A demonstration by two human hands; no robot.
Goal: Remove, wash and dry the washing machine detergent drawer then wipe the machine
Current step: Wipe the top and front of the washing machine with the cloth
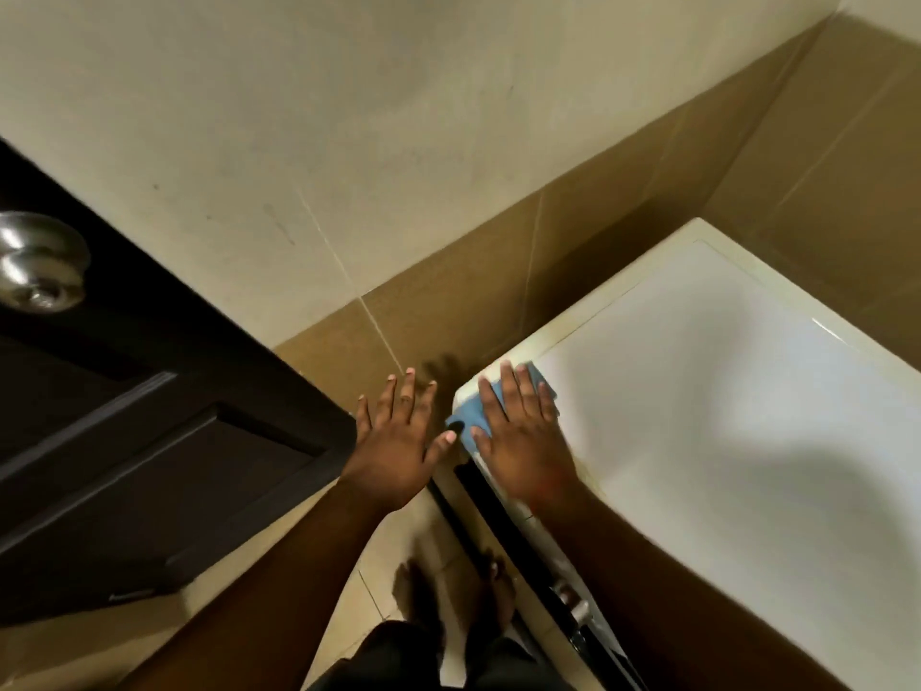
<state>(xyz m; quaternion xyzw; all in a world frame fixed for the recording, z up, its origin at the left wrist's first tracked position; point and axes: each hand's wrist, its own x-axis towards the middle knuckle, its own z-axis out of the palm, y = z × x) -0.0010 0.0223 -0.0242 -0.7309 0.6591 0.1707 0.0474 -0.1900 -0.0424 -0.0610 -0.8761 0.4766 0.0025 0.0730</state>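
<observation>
Two hands up: right hand [523, 436] flat, pressing blue cloth [468, 416] on washing machine [722, 391] top's front-left corner; left hand [398, 441] spread, empty, just beside. Wipe step; next, sweep across lid.

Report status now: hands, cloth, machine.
Right hand flat, pressing blue cloth on washing machine top corner. Left hand open, off the machine. Nothing in the way.

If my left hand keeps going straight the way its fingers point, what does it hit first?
Probably the brown tiled wall: the left hand is open in the air beside the washing machine, though depth is unclear.
</observation>
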